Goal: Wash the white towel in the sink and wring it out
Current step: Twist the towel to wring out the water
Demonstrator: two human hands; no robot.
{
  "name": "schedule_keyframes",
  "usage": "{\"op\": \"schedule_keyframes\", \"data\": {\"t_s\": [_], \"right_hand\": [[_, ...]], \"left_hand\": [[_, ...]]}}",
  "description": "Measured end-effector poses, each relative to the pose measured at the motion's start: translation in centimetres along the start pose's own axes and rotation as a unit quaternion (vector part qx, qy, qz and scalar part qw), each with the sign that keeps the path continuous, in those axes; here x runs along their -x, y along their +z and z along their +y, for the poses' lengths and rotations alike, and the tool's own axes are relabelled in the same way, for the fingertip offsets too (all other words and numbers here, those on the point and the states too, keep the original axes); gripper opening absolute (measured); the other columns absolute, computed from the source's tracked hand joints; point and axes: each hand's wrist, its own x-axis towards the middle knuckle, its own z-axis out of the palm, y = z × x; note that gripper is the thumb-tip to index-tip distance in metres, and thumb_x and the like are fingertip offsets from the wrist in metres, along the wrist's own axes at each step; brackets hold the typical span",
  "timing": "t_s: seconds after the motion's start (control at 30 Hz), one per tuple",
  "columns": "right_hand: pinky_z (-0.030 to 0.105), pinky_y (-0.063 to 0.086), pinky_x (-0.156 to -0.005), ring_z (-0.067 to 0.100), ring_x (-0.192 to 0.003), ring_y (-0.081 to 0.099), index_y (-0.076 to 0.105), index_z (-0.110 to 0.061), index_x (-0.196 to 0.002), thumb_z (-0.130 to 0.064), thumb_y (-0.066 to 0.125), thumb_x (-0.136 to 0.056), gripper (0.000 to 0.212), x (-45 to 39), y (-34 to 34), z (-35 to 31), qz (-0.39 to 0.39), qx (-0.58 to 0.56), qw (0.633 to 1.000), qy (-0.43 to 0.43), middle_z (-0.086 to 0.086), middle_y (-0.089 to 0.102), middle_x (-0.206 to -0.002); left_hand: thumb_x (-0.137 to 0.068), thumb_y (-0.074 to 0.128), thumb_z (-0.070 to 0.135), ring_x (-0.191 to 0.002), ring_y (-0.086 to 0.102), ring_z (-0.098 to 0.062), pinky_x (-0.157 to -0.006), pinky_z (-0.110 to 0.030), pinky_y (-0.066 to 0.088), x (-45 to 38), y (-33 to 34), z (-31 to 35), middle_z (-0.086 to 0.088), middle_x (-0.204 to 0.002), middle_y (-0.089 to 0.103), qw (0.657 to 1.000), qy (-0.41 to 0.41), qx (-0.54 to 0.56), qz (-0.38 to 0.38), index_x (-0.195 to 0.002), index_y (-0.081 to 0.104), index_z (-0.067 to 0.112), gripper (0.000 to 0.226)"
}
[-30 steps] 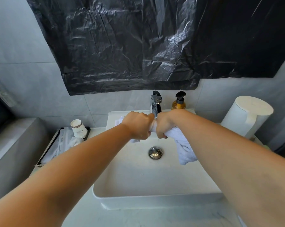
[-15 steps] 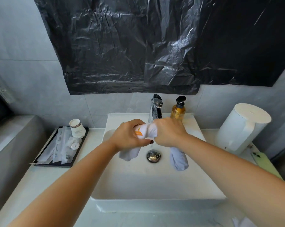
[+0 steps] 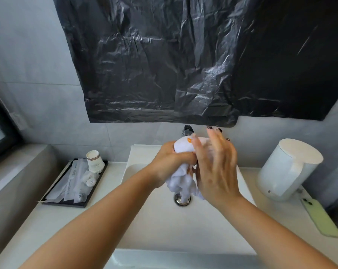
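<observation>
A bathroom (hotel-like): white sink [image 3: 183,230], tap [image 3: 187,130], grey wall tiles [image 3: 38,55], tray of wrapped toiletries [image 3: 73,183].

I see my two bare forearms entering from five and seven o'clock, no sleeves, no watch or rings showing. My right hand [image 3: 215,171] wears dark glossy nail polish; my left hand's [image 3: 169,166] nails are hidden.

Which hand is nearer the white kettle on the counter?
Right. The right hand is open over the sink, on the side toward the white kettle; the left hand grips the towel farther away.
</observation>
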Motion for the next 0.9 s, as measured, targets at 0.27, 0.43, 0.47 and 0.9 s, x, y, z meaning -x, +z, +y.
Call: {"op": "schedule_keyframes", "data": {"t_s": [0.27,0.43,0.47,0.9], "right_hand": [[0.038,0.052,-0.058,0.031,-0.077,0.060,0.048,-0.015,-0.135,-0.010,0.055,-0.089,0.046,-2.1,-0.8,1.8,0.016,0.046,0.995,-0.090,0.011,0.060,-0.110],[0.029,0.035,-0.045,0.024,-0.063,0.049,0.062,-0.011,-0.106,0.001,0.059,-0.065,0.043,-5.5,-1.0,3.6,-0.058,0.086,0.978,-0.182,0.006,0.053,-0.078],[0.028,0.032,-0.045,0.023,-0.061,0.047,0.061,-0.012,-0.100,0.003,0.056,-0.063,0.041,-6.0,-1.0,3.8,-0.067,0.091,0.972,-0.204,0.006,0.050,-0.075],[0.030,0.033,-0.059,0.029,-0.086,0.056,0.050,-0.023,-0.115,-0.010,0.058,-0.077,0.041,-7.3,-1.8,3.2,-0.497,0.080,0.863,-0.045,0.002,0.056,-0.101]], "left_hand": [[-0.062,0.066,0.022,-0.064,0.056,-0.017,-0.079,-0.035,0.042,-0.8,-1.6,3.4,-0.004,-0.066,0.060,0.962,-0.171,-0.007,-0.212,-0.071,0.062,0.014,0.013],[-0.065,0.066,0.011,-0.088,0.071,-0.028,-0.078,-0.039,0.058,-0.8,-2.6,1.1,-0.012,-0.100,0.070,0.958,-0.147,0.086,-0.233,-0.118,0.057,0.011,0.055],[-0.068,0.066,0.007,-0.095,0.071,-0.033,-0.082,-0.044,0.058,-0.5,-2.2,0.6,-0.014,-0.103,0.070,0.961,-0.140,0.111,-0.212,-0.122,0.055,0.012,0.056],[-0.073,0.071,0.034,-0.071,0.065,-0.018,-0.062,-0.027,0.049,-2.6,0.4,0.0,0.006,-0.085,0.071,0.828,-0.004,-0.560,-0.005,-0.106,0.055,0.023,0.039]]}}
